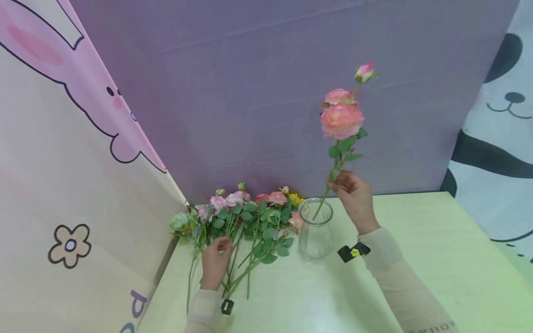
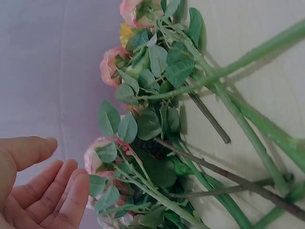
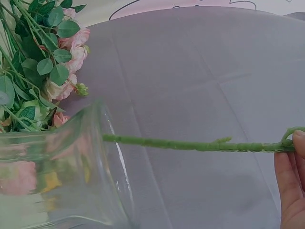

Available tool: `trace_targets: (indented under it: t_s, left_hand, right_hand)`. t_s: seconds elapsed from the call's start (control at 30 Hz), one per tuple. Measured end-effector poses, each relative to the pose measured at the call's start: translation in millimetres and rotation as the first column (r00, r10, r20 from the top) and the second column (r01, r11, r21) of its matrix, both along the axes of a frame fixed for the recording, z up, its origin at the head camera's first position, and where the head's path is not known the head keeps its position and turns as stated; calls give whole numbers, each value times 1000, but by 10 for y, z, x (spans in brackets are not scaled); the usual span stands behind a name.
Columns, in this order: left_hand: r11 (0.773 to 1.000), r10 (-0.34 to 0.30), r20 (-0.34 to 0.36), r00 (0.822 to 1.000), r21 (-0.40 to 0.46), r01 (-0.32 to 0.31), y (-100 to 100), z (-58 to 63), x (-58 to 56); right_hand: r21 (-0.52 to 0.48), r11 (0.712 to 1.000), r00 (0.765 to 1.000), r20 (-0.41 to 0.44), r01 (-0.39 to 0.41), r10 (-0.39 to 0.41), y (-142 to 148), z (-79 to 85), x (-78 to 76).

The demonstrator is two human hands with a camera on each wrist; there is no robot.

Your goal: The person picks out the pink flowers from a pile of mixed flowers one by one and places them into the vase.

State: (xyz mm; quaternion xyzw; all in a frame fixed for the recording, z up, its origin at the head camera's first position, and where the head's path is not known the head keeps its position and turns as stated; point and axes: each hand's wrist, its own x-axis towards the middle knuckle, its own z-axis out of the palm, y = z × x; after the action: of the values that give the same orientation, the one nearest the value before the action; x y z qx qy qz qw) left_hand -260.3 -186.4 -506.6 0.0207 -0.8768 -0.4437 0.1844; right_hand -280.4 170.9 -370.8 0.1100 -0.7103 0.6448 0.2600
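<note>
My right hand (image 1: 357,201) pinches the green stem (image 3: 190,144) of a pink rose spray (image 1: 342,121) between thumb and fingers. Two full blooms and a bud top the spray, above the hand. Its lower stem end sits at the mouth of a clear glass vase (image 1: 315,240), which stands upright on the table. On the left, my left hand (image 1: 217,261) hovers by a pile of flowers (image 1: 250,222), holding nothing. Its fingers (image 2: 66,195) are loosely bent with the thumb apart, as the left wrist view shows. Whether a fingertip touches a leaf I cannot tell.
The piled flowers lie with blooms toward the purple backdrop (image 1: 250,92) and bare stems (image 1: 239,277) toward me, close beside the vase's left. A printed cloth wall (image 1: 104,199) borders the pale table (image 1: 437,259) at left; a panda print (image 1: 499,138) hangs at right.
</note>
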Motion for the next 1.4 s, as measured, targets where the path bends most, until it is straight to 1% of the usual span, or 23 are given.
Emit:
trace_targets:
  t_s: [0.13,0.33,0.5,0.6,0.73,0.83,0.97,1.07,1.23,1.33,1.4]
  left_hand:
    - [1000,14,14,1000,-6,-14,-38,-21,14]
    - [999,19,14,1000,-36,-19,-80,-54,12]
    - [999,29,26,999,-29,-28,-91,-71,14]
    - [999,31,33,999,-20,-30,-95,-79,14]
    - [1000,26,32,999,-11,-26,-105,-93,12]
    - [1000,30,41,999,-12,-29,-122,-117,11]
    - [999,44,47,998,-23,-43,-150,-169,2]
    - [998,53,47,997,-34,-52,-166,-217,-16]
    - [996,66,34,997,-65,-64,-183,-278,-48]
    - [995,73,48,996,-68,-70,-192,-300,-57]
    - [995,77,72,994,-72,-72,-200,-313,-66]
  right_hand:
    - [-8,1000,1000,9,-12,12,2,-34,-1]
    - [11,1000,1000,-1,-22,22,0,-80,-3]
    - [34,999,1000,-10,-11,12,-7,-140,-23]
    - [52,999,1000,3,-6,6,-15,-178,-49]
    - [88,996,999,53,4,-9,-31,-205,-61]
    - [133,991,996,90,10,-22,-36,-220,-60]
    - [196,981,991,128,9,-35,-27,-252,-68]
    - [223,975,987,153,12,-47,-24,-280,-79]
    - [224,975,974,222,-19,-32,-50,-321,-112]
    - [219,975,962,274,-48,-14,-71,-344,-138]
    - [221,973,955,298,-63,-6,-82,-362,-152]
